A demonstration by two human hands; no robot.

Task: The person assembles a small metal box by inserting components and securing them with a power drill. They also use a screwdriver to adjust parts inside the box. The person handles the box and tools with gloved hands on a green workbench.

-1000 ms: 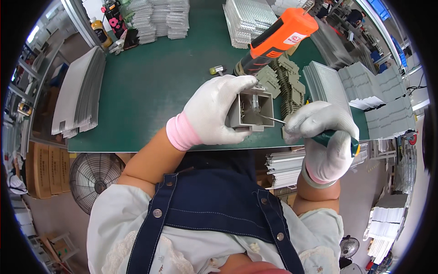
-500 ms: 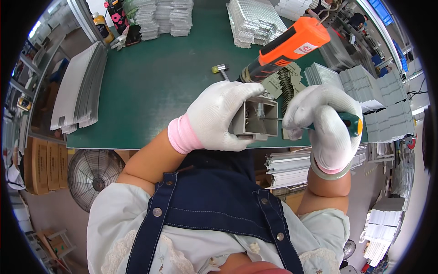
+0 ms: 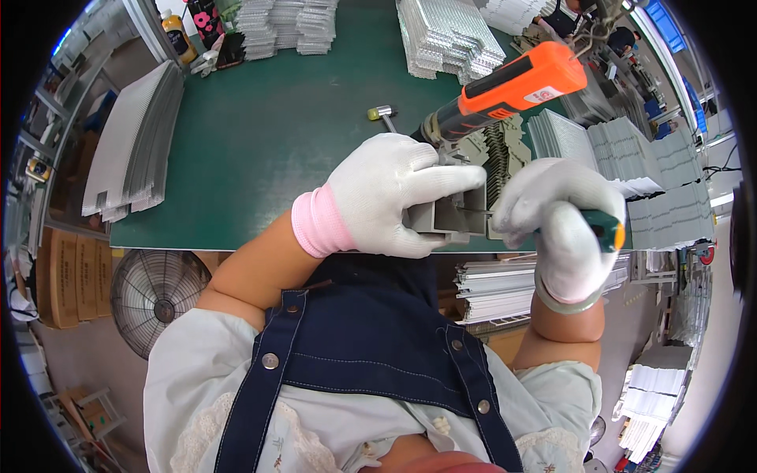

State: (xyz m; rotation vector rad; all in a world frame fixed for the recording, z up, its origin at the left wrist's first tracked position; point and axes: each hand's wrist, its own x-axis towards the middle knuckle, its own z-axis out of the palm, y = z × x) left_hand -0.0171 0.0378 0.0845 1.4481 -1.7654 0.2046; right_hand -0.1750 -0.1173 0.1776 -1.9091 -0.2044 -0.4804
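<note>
In a white glove with a pink cuff, my left hand grips a grey rectangular metal profile near the front edge of the table. Its forefinger stretches over the profile's open end. My right hand, also gloved, is closed round a screwdriver with a green and yellow handle. The thin shaft points left, and its tip reaches the profile's opening. Just behind the profile, an orange and black power screwdriver hangs tilted from a hook.
On the green table lie a small hammer and grey-green toothed parts. Stacks of silvery panels stand at the back, white panels at left, and more panels at right. Below is a floor fan.
My left forefinger has moved right, across the profile's opening. The profile is slightly farther right and tilted differently. The power screwdriver has swung a little to the right and nearer.
</note>
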